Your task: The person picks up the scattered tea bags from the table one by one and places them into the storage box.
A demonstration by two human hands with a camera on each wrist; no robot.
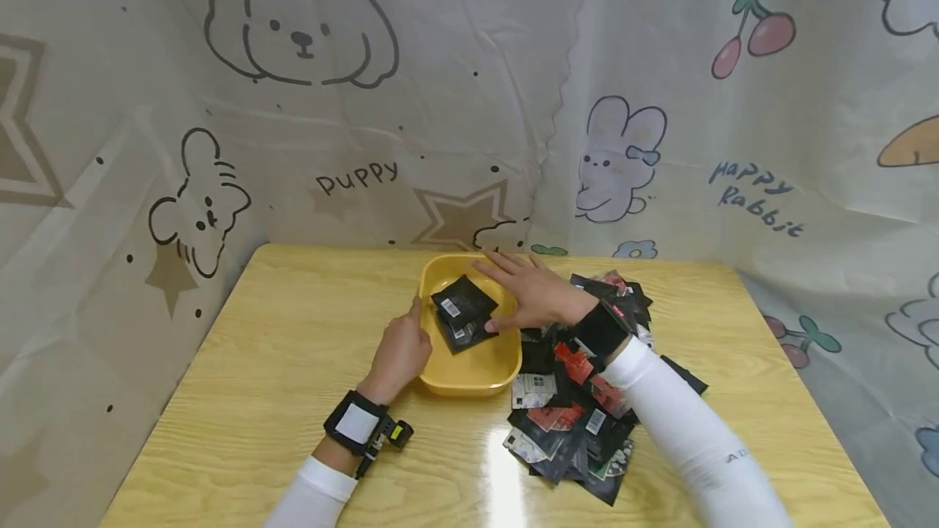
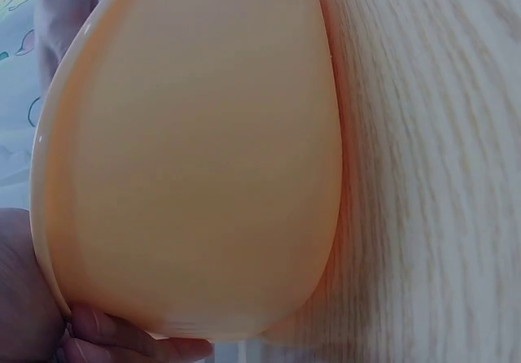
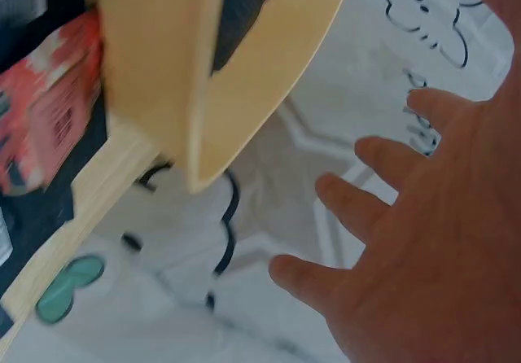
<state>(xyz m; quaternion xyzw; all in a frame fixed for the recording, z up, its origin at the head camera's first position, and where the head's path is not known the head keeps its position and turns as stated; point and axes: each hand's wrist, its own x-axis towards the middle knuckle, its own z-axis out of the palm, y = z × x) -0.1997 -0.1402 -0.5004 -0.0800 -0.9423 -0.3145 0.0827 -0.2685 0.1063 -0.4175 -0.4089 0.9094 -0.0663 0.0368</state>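
Observation:
A yellow plastic basin (image 1: 469, 377) stands on the table, with small black packets (image 1: 464, 304) lying inside. My left hand (image 1: 399, 353) holds the basin's left rim; in the left wrist view its fingers (image 2: 106, 330) lie against the outer wall, with another part of the hand across the rim. Over the basin's right rim, my right hand (image 1: 539, 296) is spread out, its thumb near the packets. The right wrist view shows the right hand's fingers (image 3: 358, 208) apart, with nothing between them. Whether the thumb touches a packet, I cannot tell.
Right of the basin, a loose pile of black, red and white packets (image 1: 568, 430) spreads over the wooden table (image 1: 293, 332), partly under my right forearm. A printed curtain (image 1: 440, 121) hangs behind the table's far edge.

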